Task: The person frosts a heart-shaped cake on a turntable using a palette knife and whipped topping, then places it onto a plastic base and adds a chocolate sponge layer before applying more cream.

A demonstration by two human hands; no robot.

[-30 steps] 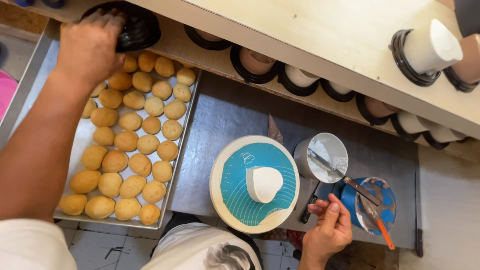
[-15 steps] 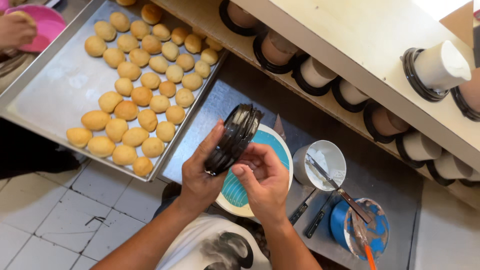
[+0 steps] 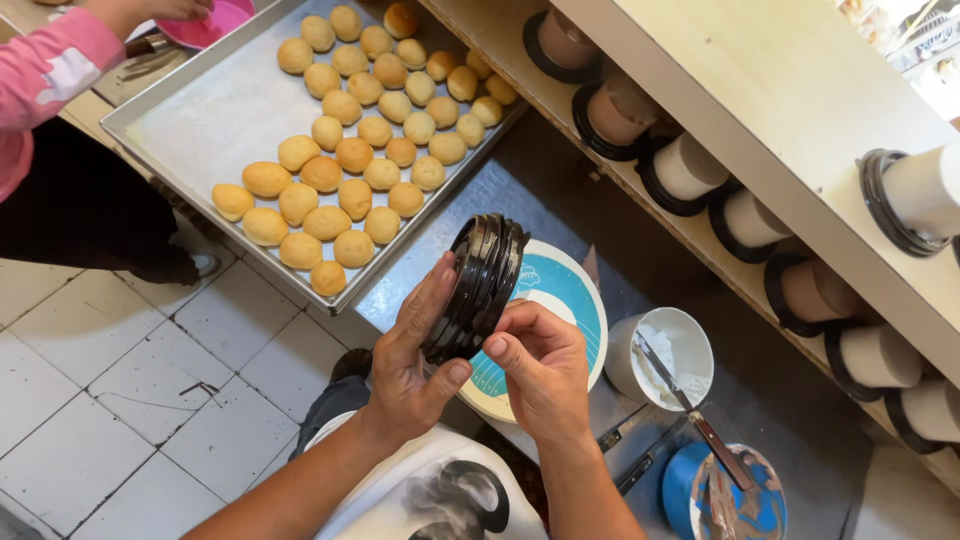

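Head view: your left hand [image 3: 415, 365] cups the stack of black lids [image 3: 477, 287] from seven o'clock — your right hand [image 3: 540, 368] pinches its lower edge.

White tiled floor [image 3: 120, 370] with dark grout lies beneath a steel counter [image 3: 440, 250] and pale wooden shelf [image 3: 760, 110].
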